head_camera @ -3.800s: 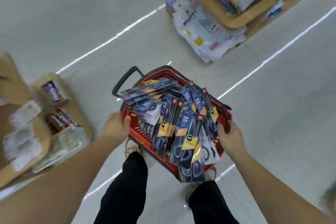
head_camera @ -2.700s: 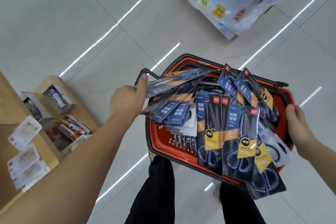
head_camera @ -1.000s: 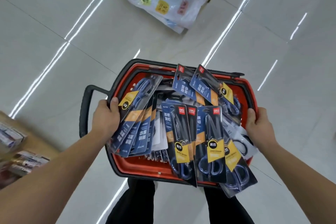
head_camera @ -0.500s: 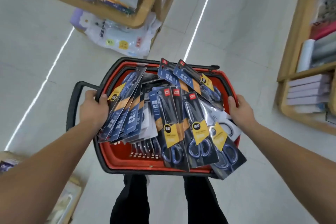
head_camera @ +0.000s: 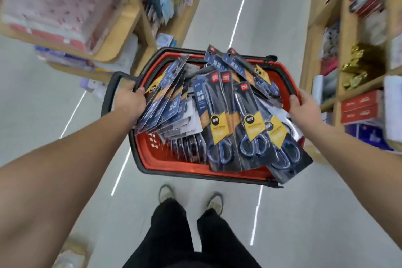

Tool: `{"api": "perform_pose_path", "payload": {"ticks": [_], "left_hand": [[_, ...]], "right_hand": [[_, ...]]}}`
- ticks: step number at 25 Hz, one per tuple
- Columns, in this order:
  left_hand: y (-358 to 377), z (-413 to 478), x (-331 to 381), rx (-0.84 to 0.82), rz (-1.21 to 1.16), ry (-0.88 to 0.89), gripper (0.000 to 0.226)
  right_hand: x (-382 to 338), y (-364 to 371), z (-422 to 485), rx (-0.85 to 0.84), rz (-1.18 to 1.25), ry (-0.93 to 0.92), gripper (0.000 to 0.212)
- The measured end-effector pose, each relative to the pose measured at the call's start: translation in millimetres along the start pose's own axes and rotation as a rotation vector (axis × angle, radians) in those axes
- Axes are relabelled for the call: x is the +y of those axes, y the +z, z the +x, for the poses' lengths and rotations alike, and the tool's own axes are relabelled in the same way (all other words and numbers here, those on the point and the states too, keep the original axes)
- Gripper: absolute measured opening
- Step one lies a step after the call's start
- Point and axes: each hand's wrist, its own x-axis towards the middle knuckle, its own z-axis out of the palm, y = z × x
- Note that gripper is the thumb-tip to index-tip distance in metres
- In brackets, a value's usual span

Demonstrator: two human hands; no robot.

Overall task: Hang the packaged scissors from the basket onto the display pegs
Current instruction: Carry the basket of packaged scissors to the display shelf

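Note:
A red basket (head_camera: 174,162) with a black rim hangs in front of me above the floor, piled with several packaged scissors (head_camera: 219,119) in dark blue and yellow cards. Some packs overhang its near right corner. My left hand (head_camera: 129,102) grips the basket's left rim beside the black handle (head_camera: 108,95). My right hand (head_camera: 304,109) grips the right rim. No display pegs can be made out.
I stand in a shop aisle. A wooden shelf unit (head_camera: 121,24) with pink and blue goods is at the left. Another wooden shelf unit (head_camera: 341,54) with red boxes and gold items is at the right. Pale floor (head_camera: 256,17) runs ahead between them.
The view has swung round from open floor into the aisle between shelves. The basket stayed held in both hands, and the shelves at both sides came closer.

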Motion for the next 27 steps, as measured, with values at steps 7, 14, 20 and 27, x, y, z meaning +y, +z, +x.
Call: {"api": "perform_pose_path", "payload": {"ticks": [7, 14, 20, 27], "left_hand": [[67, 104, 139, -0.062, 0.062, 0.115, 0.034], [134, 227, 287, -0.162, 0.075, 0.042, 0.046], [197, 324, 426, -0.181, 0.085, 0.058, 0.054], [282, 429, 566, -0.128, 0.067, -0.021, 0.054]], "right_hand": [[-29, -55, 131, 0.068, 0.006, 0.049, 0.035], [-61, -74, 306, 0.084, 0.031, 0.115, 0.033], [-87, -100, 465, 0.074, 0.097, 0.181, 0.033], [-114, -137, 702, 0.012, 0.105, 0.118, 0.028]]}}
